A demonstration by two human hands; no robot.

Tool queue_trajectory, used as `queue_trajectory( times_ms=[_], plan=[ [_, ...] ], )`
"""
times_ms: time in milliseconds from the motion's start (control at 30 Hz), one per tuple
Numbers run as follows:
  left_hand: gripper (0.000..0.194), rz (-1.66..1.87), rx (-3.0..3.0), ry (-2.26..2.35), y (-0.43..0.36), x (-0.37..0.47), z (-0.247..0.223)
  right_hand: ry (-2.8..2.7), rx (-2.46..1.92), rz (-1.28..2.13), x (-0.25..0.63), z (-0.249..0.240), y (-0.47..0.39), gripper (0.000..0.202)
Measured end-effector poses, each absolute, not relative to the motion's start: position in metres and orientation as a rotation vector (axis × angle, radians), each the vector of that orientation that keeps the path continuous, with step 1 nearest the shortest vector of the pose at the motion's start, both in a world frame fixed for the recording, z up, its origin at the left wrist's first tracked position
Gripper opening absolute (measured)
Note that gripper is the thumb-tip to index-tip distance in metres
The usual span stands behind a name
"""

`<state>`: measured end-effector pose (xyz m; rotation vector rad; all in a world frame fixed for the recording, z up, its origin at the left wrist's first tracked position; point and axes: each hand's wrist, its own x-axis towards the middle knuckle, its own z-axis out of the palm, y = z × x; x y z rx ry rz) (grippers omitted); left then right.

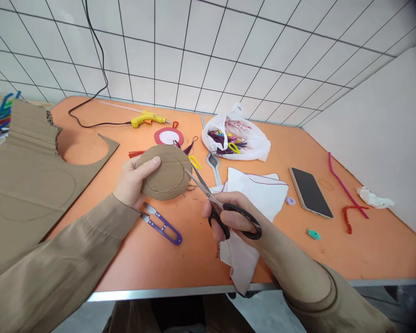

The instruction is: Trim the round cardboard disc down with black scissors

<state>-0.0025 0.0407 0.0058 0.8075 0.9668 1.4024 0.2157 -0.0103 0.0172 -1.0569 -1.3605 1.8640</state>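
Observation:
A round cardboard disc [168, 173] with a smaller circle drawn on it is tilted up in my left hand [133, 178]; the thumb lies on its face and the other fingers are behind it. My right hand [230, 215] is closed round the black handles of a pair of scissors [203, 185]. The blades stand slightly apart, their tips at the disc's right edge; whether they touch it I cannot tell. Below the disc lie blue-handled thread snips [162, 226]. White cloth [253, 189] with dark red stitched edges spreads under and beyond my right hand.
At left is a large cardboard sheet [27, 185] with a round cutout. Behind lie a yellow glue gun [147, 119] with its cord, a red-and-white disc [169, 136] and a plastic bag [256, 141] of threads. A phone [311, 192] and pipe cleaners [346, 185] lie right.

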Motion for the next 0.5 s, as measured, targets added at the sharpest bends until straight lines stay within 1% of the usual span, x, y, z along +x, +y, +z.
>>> queue_trajectory(
  times_ms=[233,500],
  plan=[
    [0.025,1.382,0.815,0.968,0.0392,-0.0029,0.0073,-1.392,-1.073,1.857,0.2171,0.0167,-0.0092,0.044],
    [0.027,1.405,0.805,0.946,0.0403,-0.0022,0.0086,-1.431,-1.049,1.844,0.2178,0.0141,-0.0088,0.049]
  ],
)
